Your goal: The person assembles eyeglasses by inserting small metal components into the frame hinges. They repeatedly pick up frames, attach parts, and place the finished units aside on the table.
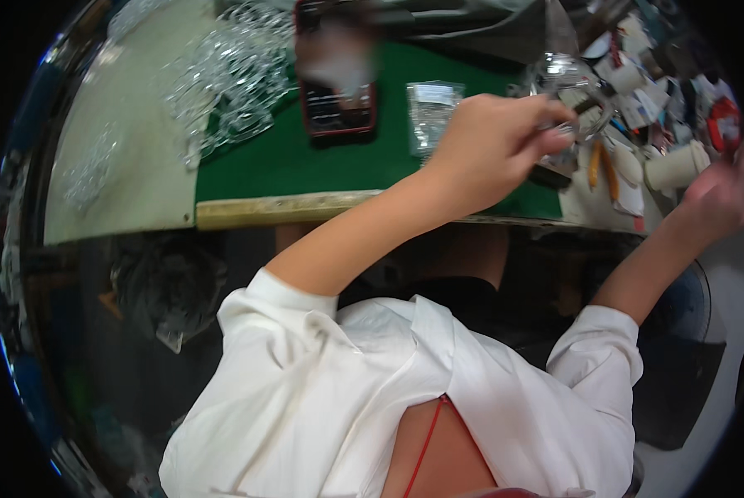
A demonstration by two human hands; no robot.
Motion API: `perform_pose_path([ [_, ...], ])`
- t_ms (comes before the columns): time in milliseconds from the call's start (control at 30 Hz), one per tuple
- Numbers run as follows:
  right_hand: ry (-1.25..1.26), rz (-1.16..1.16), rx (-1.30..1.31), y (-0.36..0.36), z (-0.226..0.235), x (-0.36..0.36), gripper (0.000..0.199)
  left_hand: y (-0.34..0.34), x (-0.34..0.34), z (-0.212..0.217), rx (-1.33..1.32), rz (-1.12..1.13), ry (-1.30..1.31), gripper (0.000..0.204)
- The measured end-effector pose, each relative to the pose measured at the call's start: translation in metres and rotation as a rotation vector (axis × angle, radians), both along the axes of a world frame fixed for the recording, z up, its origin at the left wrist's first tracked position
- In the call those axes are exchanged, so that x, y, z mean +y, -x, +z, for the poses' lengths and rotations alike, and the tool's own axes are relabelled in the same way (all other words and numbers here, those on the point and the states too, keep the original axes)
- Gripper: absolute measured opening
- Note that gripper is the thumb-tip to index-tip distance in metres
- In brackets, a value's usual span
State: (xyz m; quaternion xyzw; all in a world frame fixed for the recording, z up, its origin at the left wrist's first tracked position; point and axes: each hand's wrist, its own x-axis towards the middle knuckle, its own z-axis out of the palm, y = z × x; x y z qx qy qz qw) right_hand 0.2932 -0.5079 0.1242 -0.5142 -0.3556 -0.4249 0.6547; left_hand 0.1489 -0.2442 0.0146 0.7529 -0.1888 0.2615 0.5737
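Observation:
My left hand (498,145) reaches across the green mat (305,174), its thumb and fingers closed in a pinch. A small shiny bit shows at the fingertips, too small to name. Just left of that hand lies a flat clear packet (433,108) of small pieces. Beyond the fingers are a clear plastic bag (559,70) and cluttered tools. At the far right my right hand (717,199) is raised beside a red round object (724,124). Its fingers are smeared by motion, and I cannot see whether they touch that object.
A pile of clear plastic pieces (235,83) covers the mat's left part, with a smaller heap (91,170) farther left. A red-cased phone (339,124) lies mid-mat. Yellow-handled pliers (603,170) and a white roll (675,168) sit right, near the wooden table edge (281,207).

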Motion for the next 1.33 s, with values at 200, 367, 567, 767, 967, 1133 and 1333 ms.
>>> perform_pose_path([
  [200,0.317,-0.128,0.478,0.079,-0.165,0.034,0.028,0.216,0.234,-0.023,0.075,0.142,0.438,0.024],
  [367,0.402,0.000,0.464,0.081,-0.171,0.059,0.018,0.298,0.339,-0.046,0.325,0.628,0.737,0.035],
  [567,0.496,0.099,0.466,0.110,-0.164,0.099,0.014,0.243,0.327,-0.043,0.692,1.075,0.048,0.036],
  [767,1.000,0.167,0.277,0.125,-0.156,0.118,0.020,0.115,0.237,-0.020,0.023,0.868,-1.181,0.017],
  [967,1.088,0.158,0.285,0.129,-0.157,0.115,0.019,0.055,0.283,0.004,0.180,0.588,-1.156,0.018],
  [1133,1.053,0.214,0.518,0.128,-0.157,0.114,0.013,0.071,0.302,0.079,0.596,0.258,-0.726,0.025],
  [1333,1.142,0.178,0.499,0.122,-0.166,0.108,0.015,0.081,0.408,0.090,0.869,0.204,-0.290,0.062],
])
